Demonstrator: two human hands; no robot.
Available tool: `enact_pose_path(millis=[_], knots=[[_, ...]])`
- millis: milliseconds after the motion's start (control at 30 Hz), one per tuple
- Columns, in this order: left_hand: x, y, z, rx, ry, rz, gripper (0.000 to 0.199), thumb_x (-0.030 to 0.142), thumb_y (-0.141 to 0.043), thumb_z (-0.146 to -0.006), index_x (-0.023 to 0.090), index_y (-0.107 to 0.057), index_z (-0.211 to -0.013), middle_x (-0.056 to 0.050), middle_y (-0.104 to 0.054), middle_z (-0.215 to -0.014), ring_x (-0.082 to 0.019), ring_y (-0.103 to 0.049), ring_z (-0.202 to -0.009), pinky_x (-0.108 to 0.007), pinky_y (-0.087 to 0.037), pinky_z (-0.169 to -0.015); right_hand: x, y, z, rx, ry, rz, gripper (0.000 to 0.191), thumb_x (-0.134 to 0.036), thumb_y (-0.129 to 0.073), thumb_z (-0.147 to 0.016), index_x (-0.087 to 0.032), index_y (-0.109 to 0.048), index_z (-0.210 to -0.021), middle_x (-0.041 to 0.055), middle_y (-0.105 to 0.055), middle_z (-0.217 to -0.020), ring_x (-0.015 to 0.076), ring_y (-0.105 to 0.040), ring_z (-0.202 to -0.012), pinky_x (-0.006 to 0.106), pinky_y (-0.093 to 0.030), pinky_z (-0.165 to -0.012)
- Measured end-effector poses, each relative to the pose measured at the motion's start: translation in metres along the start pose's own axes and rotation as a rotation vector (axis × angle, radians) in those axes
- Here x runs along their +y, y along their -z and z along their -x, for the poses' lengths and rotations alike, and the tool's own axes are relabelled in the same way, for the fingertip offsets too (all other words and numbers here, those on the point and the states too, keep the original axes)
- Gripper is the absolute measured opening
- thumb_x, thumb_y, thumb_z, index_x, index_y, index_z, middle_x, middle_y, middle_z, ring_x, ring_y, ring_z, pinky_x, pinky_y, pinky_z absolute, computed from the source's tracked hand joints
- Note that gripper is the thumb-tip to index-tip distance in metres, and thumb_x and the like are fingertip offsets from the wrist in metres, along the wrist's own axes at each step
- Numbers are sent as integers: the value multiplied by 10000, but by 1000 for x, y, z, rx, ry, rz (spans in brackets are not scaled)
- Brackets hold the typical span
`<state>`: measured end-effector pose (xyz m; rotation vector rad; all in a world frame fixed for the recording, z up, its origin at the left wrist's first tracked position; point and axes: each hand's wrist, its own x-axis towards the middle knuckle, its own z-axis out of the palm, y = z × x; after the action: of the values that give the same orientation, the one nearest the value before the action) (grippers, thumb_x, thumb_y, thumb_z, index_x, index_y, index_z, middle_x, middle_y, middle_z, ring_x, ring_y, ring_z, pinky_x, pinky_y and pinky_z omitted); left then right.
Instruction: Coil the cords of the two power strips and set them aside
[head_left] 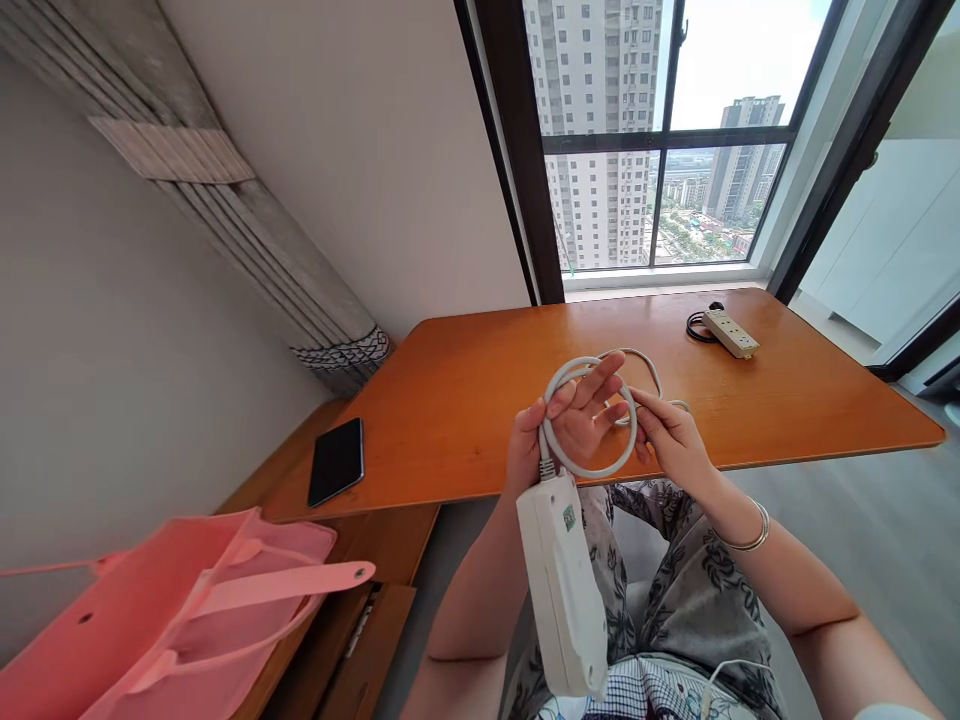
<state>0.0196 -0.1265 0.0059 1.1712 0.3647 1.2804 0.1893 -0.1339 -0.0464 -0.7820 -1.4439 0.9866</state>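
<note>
Clamped on the pliable white cord [600, 473], the left hand [579, 428] and pinching right hand [673, 437] held coils above a rigid, likely heavier power strip [562, 590], best gripped mid-casing.

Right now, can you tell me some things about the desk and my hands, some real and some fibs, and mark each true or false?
1. Your left hand and right hand are both touching the white cable. True.
2. The pink bag is in your lap. False: it is off to the left, beside the desk.
3. The small power strip with a black cord lies on the desk. True.
4. You wear a silver bracelet on your left wrist. False: it is on the right.
5. Tall buildings show through the window. True.
6. The curtain hangs to the right of the window. False: it is to the left.
</note>
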Motion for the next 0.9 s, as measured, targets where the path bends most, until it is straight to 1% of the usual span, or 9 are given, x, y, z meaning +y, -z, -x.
enact_pose_path(millis=[133,233,300,367,467,567,633,733,900], knots=[[11,0,-5,61,-155,-47,494,690,-520,-845,215,-461,-725,-74,-537,-1461,-332,-498,-1355,-531,-529,-952,6,0,11,-113,-14,174,468,-495,-419,-1017,-186,-627,-1300,-57,-460,-583,86,-435,-447,236,-398,-471],[19,4,-10,116,-247,-66,467,645,-565,-847,214,-438,-722,-55,-500,-1498,-334,-403,-1437,-569,-510,-1003,11,0,21,-244,-9,401,440,-377,-351,-1046,-177,-548,-1385,-35,-524,-618,121,-518,-531,255,-458,-560],[23,9,-14,132,-308,-72,459,614,-631,-814,214,-431,-710,-43,-500,-1501,-331,-336,-1481,-572,-484,-1048,13,1,27,-342,56,653,428,-296,-360,-1034,-158,-519,-1406,26,-636,-755,161,-609,-669,282,-490,-645],[23,17,-17,138,-371,-86,447,587,-687,-778,216,-448,-705,-33,-503,-1503,-318,-278,-1512,-555,-438,-1103,14,4,31,-425,157,922,430,-250,-385,-1014,-135,-512,-1409,87,-689,-907,191,-644,-761,299,-491,-683],[20,30,-20,121,-396,-142,398,551,-724,-763,221,-505,-719,-36,-498,-1513,-293,-250,-1528,-527,-333,-1182,8,11,33,-423,332,1163,409,-231,-388,-1014,-122,-546,-1375,90,-679,-882,180,-617,-697,290,-454,-633],[15,39,-20,60,-317,-211,349,532,-735,-771,225,-570,-757,-59,-507,-1506,-288,-301,-1508,-522,-248,-1220,-10,21,27,-301,559,1195,335,-229,-393,-1023,-147,-655,-1215,50,-630,-757,154,-571,-645,280,-418,-612],[12,42,-20,24,-265,-211,337,519,-744,-772,219,-591,-766,-72,-528,-1485,-301,-340,-1488,-530,-262,-1212,-27,26,22,-259,695,1163,279,-239,-437,-1016,-168,-690,-1111,26,-607,-707,135,-539,-617,272,-402,-611],[10,39,-17,-28,-213,-159,337,500,-759,-769,204,-598,-756,-86,-540,-1471,-326,-339,-1486,-531,-295,-1193,-53,24,14,-312,813,1105,234,-259,-480,-1007,-178,-699,-992,6,-585,-671,121,-497,-587,274,-376,-591],[3,23,-8,-254,-95,-157,233,428,-681,-869,200,-639,-851,-87,-440,-1568,-317,-287,-1511,-530,-165,-1231,-81,7,-1,-399,860,1004,291,-289,-450,-1023,-177,-700,-924,10,-588,-690,122,-498,-602,282,-371,-597]])
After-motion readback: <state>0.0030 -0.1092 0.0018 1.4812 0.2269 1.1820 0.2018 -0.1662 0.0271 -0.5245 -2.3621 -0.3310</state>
